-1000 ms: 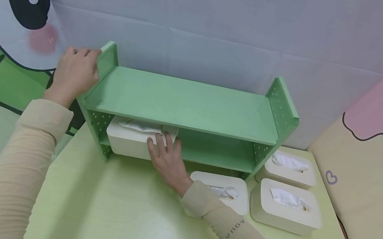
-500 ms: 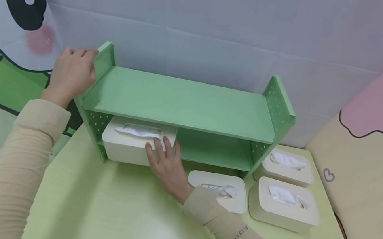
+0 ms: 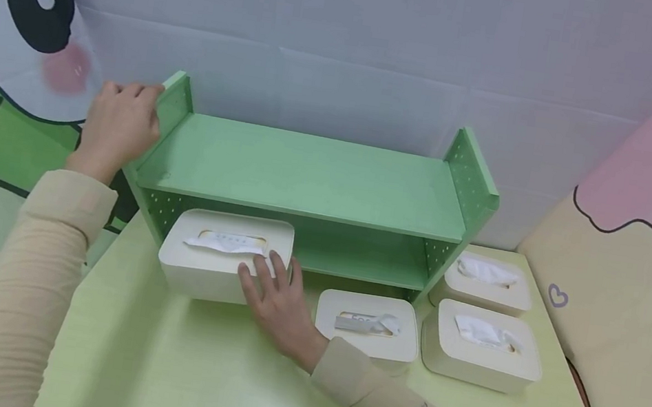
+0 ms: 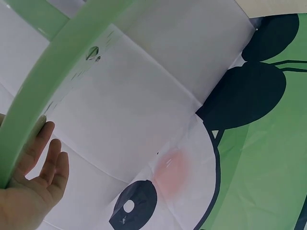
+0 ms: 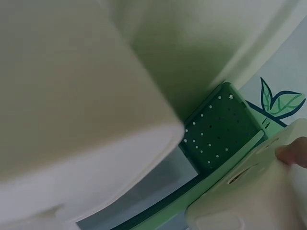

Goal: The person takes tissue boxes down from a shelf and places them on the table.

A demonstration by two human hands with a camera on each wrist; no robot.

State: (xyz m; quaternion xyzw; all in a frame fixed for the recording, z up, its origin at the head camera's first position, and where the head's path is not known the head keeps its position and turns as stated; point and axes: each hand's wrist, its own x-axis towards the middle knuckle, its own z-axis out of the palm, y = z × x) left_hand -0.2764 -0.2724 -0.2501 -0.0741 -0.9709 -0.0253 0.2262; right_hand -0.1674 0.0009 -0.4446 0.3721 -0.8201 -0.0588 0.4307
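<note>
In the head view a white tissue box [image 3: 199, 261] sticks out from the lower tier of a green two-tier shelf [image 3: 305, 173], its front tilted down towards me. My right hand [image 3: 287, 313] holds its front right corner, several fingers spread over the lid. The right wrist view shows one digit [image 5: 293, 151] pressed against the same box [image 5: 240, 199]; the rest of that hand is out of sight there. My left hand [image 3: 119, 129] grips the top of the shelf's left side panel [image 4: 36, 110]. In the left wrist view its fingers [image 4: 58, 177] curl beside that panel.
Three more white tissue boxes stand on the pale green table [image 3: 164, 375]: a front one [image 3: 368, 326], a right one [image 3: 481, 347] and a back one [image 3: 487, 282]. A pale wall [image 3: 348, 47] with cartoon drapes rises behind and beside the shelf.
My right hand has drawn the tissue box forward out of the lower tier, towards me, exposing more of its lid. The left hand keeps its grip on the side panel.
</note>
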